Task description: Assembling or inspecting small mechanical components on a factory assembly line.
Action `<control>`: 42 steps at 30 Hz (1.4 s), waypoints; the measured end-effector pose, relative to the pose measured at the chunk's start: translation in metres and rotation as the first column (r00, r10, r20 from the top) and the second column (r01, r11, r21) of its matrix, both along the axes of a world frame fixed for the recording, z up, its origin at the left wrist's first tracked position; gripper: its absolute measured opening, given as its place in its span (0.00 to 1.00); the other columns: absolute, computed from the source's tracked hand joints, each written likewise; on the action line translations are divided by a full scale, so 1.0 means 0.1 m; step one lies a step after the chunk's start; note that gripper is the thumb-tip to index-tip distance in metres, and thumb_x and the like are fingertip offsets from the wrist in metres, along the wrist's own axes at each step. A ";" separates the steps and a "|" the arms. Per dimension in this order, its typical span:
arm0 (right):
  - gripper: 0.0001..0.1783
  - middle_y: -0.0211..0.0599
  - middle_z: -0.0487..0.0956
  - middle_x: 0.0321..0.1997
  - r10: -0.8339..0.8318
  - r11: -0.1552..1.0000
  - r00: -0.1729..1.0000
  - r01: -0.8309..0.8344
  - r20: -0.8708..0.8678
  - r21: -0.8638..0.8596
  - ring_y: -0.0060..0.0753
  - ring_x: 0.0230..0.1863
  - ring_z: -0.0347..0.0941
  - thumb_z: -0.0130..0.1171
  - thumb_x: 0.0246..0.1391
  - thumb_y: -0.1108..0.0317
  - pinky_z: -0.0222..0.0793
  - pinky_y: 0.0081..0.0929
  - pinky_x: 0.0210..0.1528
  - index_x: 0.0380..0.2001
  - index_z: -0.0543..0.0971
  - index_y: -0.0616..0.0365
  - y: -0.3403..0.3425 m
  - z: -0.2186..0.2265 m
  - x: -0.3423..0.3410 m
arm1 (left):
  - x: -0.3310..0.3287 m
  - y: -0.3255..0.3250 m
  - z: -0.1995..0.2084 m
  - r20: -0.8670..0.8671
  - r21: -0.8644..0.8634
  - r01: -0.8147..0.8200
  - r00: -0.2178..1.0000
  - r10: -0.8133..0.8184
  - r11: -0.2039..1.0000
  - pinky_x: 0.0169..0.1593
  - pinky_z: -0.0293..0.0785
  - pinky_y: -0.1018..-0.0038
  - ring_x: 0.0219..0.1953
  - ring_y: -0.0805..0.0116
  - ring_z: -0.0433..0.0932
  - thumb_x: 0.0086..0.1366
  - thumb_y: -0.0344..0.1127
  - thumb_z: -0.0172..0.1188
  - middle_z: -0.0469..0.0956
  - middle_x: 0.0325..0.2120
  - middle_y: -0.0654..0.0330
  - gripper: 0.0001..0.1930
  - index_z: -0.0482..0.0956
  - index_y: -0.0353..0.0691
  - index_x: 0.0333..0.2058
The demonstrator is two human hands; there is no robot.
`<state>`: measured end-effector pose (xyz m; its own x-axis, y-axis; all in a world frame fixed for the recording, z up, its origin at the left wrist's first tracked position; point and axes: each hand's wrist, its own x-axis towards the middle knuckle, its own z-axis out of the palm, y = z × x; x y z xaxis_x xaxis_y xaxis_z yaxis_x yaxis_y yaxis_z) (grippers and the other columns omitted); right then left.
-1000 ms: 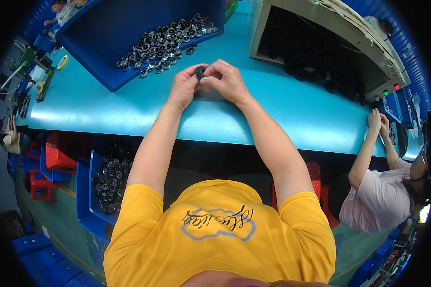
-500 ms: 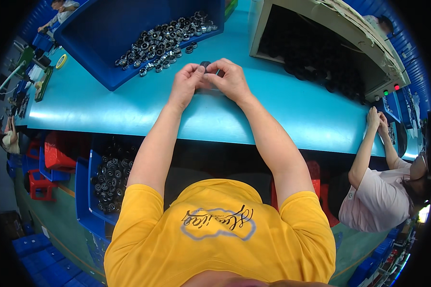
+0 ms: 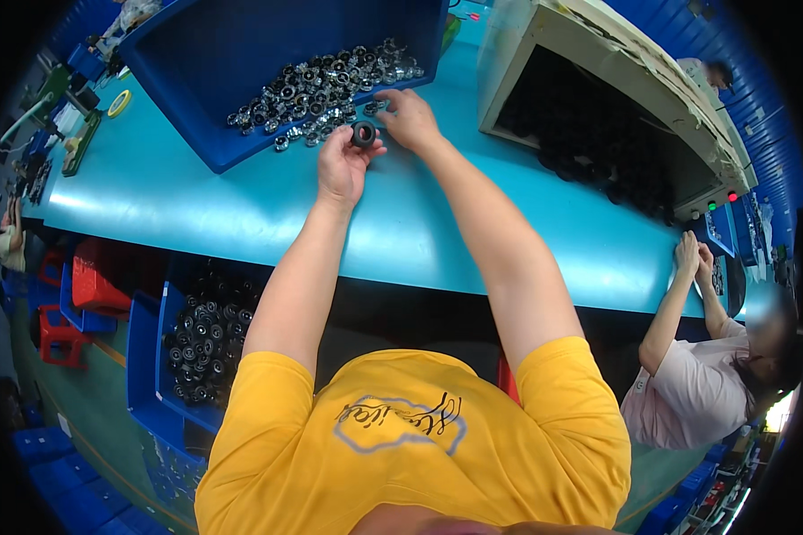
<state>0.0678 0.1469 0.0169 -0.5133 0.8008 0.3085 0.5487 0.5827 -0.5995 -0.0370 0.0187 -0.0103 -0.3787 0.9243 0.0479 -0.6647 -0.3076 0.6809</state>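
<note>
My left hand (image 3: 341,168) holds up a black rubber-like ring (image 3: 364,135), its round opening showing; the fingers curl under it. To its right, my right hand (image 3: 410,121) reaches to the lip of a tilted blue bin. Thumb and forefinger there close about a small chrome-and-black round part (image 3: 374,107), partly covered by the fingertips. A heap of similar shiny round parts (image 3: 317,89) spreads along the low side of the blue bin (image 3: 207,85), some lying at its lip on the blue-green table (image 3: 241,209).
A pale box-shaped machine (image 3: 509,85) with black parts piled in its dark opening stands at right. Under the table at left, a blue crate (image 3: 162,374) holds dark round parts (image 3: 207,343). A co-worker (image 3: 696,383) works at the right end; yellow tape (image 3: 120,103) lies at left.
My hands, together at a dark part before, have separated. The right has moved up to the chrome parts at the bin's lip; the left keeps the black ring, now turned opening outward.
</note>
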 end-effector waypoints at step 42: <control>0.23 0.32 0.79 0.40 0.124 0.977 0.809 -0.201 -0.575 -0.072 0.20 0.33 0.76 0.69 0.43 0.80 0.77 0.19 0.39 0.46 0.81 0.58 -0.88 0.21 0.97 | 0.26 -0.11 0.15 -0.331 -0.044 0.292 0.898 -0.290 0.955 0.53 0.78 0.72 0.47 0.68 0.80 0.66 0.24 0.61 0.79 0.47 0.53 0.20 0.71 0.29 0.56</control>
<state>0.1647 0.0585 0.0381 -0.4053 0.7726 0.4887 -0.0044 0.5329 -0.8462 -0.0110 0.0075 0.0044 -0.0547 0.9900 0.1297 -0.4623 -0.1402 0.8756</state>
